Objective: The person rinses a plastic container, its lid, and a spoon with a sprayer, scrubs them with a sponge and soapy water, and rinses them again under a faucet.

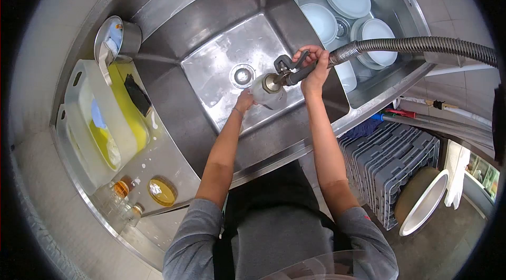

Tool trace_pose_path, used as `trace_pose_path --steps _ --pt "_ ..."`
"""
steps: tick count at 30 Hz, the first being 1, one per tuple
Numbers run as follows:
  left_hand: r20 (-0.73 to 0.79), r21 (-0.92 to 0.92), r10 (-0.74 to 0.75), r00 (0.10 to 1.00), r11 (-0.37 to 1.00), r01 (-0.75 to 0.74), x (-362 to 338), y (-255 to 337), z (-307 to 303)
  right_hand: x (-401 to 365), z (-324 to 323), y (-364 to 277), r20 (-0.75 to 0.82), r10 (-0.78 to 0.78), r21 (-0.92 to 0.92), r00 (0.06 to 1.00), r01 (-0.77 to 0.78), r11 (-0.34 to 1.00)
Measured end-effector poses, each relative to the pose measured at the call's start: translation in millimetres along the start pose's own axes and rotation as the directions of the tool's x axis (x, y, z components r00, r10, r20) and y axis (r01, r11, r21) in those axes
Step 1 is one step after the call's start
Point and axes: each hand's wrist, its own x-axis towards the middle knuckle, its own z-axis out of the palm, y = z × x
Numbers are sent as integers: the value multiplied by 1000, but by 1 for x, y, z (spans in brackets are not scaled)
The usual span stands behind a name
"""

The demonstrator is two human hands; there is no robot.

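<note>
A steel sink basin point(211, 51) spreads beneath both forearms. A ribbed metal hose point(421, 44) arches in from the right to the sprayer handle point(301, 74), which the right hand point(317, 73) grips with fingers curled around it. The left hand point(244, 102), fingers partly hidden, grasps the left side of a translucent container point(277, 102). This container lies between the hands, near the drain point(243, 76) in view, directly below the spray head point(272, 84); whether they touch is unclear.

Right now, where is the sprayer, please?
In the head view, the sprayer is in the right hand, over the sink, just right of the drain.
</note>
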Motion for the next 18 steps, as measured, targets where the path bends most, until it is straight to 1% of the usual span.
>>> trace_pose_path --steps 3,6,9,12,15,18 --pt "2 -22 -46 999 999 46 -1 3 2 1 1 0 1 2 -13 1000 -2 1000" --pt "1 9 -29 1000 1000 29 -1 5 2 4 0 3 -7 -30 -8 1000 30 1000" --pt "-11 94 13 1000 996 -12 0 2 0 9 -2 5 -9 -70 -66 998 69 995" --pt "-47 115 -23 999 993 28 -4 2 0 13 -2 5 -29 -66 -36 997 65 997" --pt "-40 241 -47 998 969 55 -6 8 -2 15 -1 2 -19 -71 -45 997 70 997" --pt "-158 168 47 986 986 -20 -12 5 4 16 -3 -2 -20 -31 -102 999 29 994"
